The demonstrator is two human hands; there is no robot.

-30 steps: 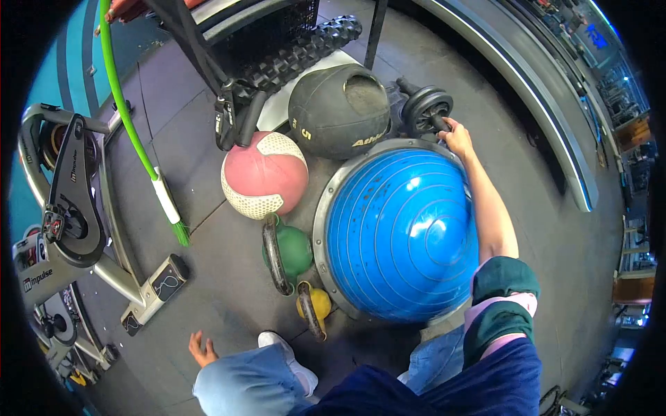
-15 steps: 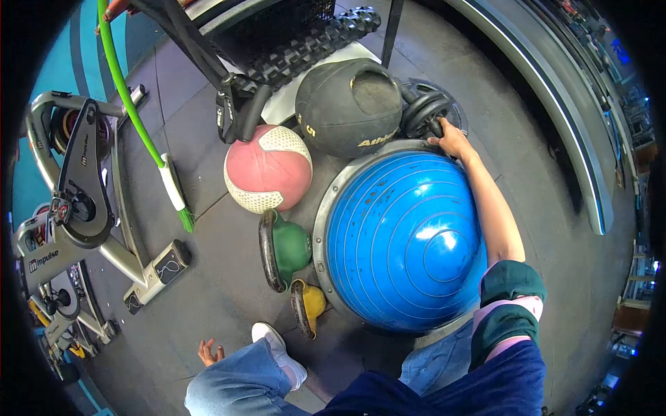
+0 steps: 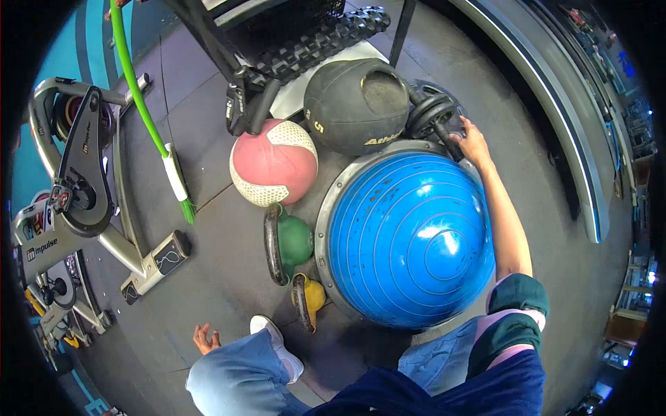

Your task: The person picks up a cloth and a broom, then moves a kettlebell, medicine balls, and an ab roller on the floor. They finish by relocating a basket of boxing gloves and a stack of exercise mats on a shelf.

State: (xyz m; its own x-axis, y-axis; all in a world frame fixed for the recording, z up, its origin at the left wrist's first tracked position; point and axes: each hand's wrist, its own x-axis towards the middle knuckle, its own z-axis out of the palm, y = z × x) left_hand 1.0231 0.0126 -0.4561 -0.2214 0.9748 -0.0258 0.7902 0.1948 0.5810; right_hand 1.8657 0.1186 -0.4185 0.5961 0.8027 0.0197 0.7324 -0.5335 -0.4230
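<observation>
My right hand (image 3: 473,143) is at the upper right edge of the blue half-ball balance trainer (image 3: 409,236), its fingers apart beside the black handle of an ab wheel (image 3: 431,116). That wheel leans behind the trainer, next to a black medicine ball (image 3: 340,114) with grip hollows. Low on the left, my left hand (image 3: 206,338) hangs by my knee with loosely bent, spread fingers and nothing in them. Along the trainer's left side are a green kettlebell (image 3: 295,240), a smaller yellow kettlebell (image 3: 314,295) and a pink and cream ball (image 3: 263,163).
A black foam roller (image 3: 333,38) lies at the back by a dark rack. To the left stand an exercise bike (image 3: 83,152) and a green-handled broom (image 3: 132,83), its upper end held by another person's hand. A treadmill (image 3: 548,83) borders the right side.
My right hand has let go of the ab wheel's handle, and its fingers have spread to the right of it. The handle now shows tilted toward the blue trainer. My left hand stays low.
</observation>
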